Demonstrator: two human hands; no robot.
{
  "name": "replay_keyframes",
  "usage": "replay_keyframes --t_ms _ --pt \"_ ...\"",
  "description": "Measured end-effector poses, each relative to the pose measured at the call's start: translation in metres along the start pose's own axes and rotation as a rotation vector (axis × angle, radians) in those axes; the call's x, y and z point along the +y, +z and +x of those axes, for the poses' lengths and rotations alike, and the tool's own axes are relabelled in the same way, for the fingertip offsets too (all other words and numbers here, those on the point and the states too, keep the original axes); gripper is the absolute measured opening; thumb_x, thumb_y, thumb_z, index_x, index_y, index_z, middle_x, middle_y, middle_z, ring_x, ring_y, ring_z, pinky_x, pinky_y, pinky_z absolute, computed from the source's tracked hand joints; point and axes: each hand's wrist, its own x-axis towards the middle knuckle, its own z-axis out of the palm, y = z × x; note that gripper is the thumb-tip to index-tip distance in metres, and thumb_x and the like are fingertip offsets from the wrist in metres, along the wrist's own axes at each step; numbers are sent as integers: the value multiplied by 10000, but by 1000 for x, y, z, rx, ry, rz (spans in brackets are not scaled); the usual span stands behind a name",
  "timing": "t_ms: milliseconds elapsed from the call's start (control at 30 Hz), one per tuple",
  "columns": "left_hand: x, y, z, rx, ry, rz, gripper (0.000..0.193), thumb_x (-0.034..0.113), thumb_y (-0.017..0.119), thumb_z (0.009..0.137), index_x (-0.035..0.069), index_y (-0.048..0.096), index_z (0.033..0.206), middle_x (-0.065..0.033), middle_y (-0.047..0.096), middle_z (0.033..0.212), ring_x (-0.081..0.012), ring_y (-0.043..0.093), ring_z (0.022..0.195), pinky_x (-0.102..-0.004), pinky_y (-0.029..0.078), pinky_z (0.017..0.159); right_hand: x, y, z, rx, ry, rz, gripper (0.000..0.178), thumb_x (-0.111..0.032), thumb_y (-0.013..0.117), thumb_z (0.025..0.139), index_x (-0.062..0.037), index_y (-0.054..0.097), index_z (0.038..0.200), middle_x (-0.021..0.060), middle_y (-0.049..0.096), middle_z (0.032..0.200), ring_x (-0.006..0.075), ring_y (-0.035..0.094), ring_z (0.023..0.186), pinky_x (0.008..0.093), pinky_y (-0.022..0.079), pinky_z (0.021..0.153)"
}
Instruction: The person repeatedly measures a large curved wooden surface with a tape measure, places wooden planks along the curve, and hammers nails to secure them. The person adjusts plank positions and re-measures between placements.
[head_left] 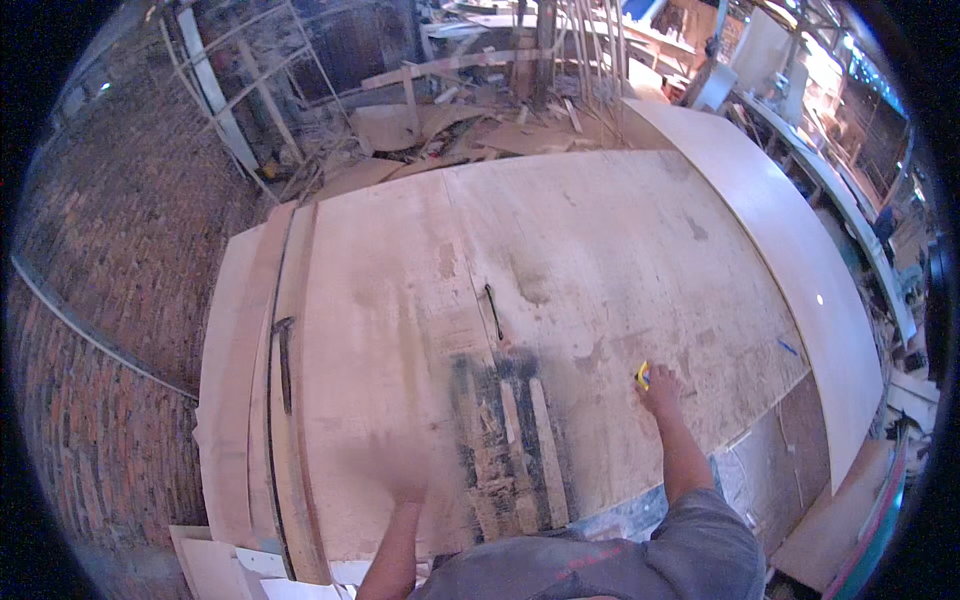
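Note:
My right hand is closed around a small yellow tape measure, low over the right half of a large plywood worktop. My left hand is smeared by motion above the near left part of the worktop, beside a dark-stained patch, so its fingers cannot be made out. A hammer lies at the left along the wooden strips. A thin dark tool of unclear kind rests near the middle. Toward the right edge is a slim blue object, like a pen.
Long wooden strips run along the left side. A pale curved sheet overlaps the right side. Narrow wood pieces lie on the stained patch. Scrap wood is heaped beyond the far edge, and a brick wall stands left.

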Motion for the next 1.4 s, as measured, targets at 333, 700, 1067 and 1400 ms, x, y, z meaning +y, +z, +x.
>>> replay_keyframes --t_ms 333,700,1067,1400 --pt "107 -2 -41 -960 -314 -1106 302 265 703 909 16 656 1074 -26 663 875 -129 652 794 -291 519 702 -148 -9 -96 -949 -193 1442 428 -248 655 895 -76 553 1274 72 628 1098 147 606 935 286 496 782" --pt "81 -24 -61 -1188 -392 -1194 225 314 696 913 94 651 896 21 602 742 -70 531 649 -237 409 566 -223 -25 -157 -836 -625 840 472 -230 720 901 -111 479 1290 51 601 897 116 552 804 280 459 705" --pt "62 -12 -27 -898 -636 -1586 105 153 679 830 80 620 878 -34 631 779 -115 594 665 -250 487 615 -153 -32 -114 -669 -712 648 346 -173 685 885 -68 607 1205 87 602 1011 196 588 955 320 473 837" --pt "-156 -88 102 31 -1045 -1618 220 257 623 803 89 596 942 -79 582 943 -220 547 908 -423 463 774 30 -61 3 -217 -498 383 168 -69 679 817 -55 724 979 82 582 939 225 604 867 317 483 748"
